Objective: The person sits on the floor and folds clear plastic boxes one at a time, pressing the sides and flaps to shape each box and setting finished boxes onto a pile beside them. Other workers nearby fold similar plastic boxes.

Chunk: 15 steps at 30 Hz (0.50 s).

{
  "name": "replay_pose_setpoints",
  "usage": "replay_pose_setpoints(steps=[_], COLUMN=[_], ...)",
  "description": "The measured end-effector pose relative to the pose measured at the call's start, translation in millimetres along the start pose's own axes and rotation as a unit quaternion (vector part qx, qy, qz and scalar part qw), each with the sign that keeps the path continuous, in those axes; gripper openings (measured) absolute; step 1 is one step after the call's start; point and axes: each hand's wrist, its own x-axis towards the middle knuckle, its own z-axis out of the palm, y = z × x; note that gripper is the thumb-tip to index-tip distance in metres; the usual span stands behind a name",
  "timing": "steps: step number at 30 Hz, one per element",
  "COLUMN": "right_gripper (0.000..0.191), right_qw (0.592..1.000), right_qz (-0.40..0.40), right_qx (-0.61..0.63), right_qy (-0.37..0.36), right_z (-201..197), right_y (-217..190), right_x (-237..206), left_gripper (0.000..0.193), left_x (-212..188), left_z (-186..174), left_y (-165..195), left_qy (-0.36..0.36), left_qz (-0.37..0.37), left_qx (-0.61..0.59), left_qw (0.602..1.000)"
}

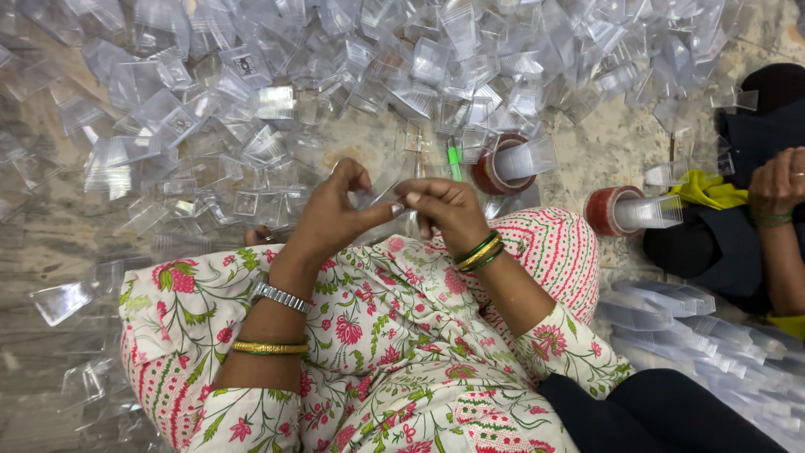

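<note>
My left hand (335,214) and my right hand (444,210) meet in front of me above my floral-clothed knees. Both pinch one small clear plastic piece (384,195) between fingertips and thumbs. The piece is see-through and hard to make out. A huge heap of clear plastic containers (335,75) covers the floor beyond my hands. A green pen-like stick (454,159) lies just past my right hand.
Two red tape rolls (495,168) (605,210) lie on the stone floor, each with a stack of clear containers through it. Nested container stacks (671,315) lie at right. Another person's hand (776,180) and dark clothing are at the right edge.
</note>
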Motion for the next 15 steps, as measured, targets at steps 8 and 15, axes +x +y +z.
replay_pose_setpoints(steps=[8,15], right_gripper=[0.024,0.032], right_qw=[0.992,0.828], right_qz=[-0.055,-0.231], right_qx=[-0.061,-0.493], right_qy=[0.096,0.132], right_z=[-36,-70], right_y=[21,48], right_x=[22,58], left_gripper=[0.042,0.042], left_x=[-4,0], left_z=[-5,-9], left_y=[12,10], left_qy=[-0.054,0.082], left_qz=[-0.046,-0.118], left_qx=[0.003,-0.038], left_qw=[0.997,0.989])
